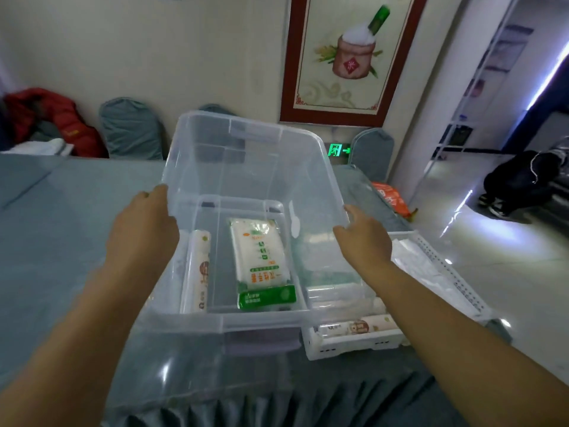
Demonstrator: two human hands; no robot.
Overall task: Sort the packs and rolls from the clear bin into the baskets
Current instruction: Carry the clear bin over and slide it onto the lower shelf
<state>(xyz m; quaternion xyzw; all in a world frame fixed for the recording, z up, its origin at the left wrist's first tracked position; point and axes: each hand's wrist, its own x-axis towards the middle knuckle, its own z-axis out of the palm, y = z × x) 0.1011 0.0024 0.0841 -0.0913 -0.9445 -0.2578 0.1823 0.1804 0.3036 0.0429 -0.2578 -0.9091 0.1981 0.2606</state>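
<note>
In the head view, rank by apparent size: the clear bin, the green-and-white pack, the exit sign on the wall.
1. clear bin, held by the left hand and right hand.
2. green-and-white pack.
3. exit sign, though it is far off, so it looks small.

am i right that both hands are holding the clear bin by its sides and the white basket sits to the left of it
Not quite. The head view shows the white basket on the right of the clear bin, not the left. The rest holds: the left hand and right hand grip the bin's sides.
</note>
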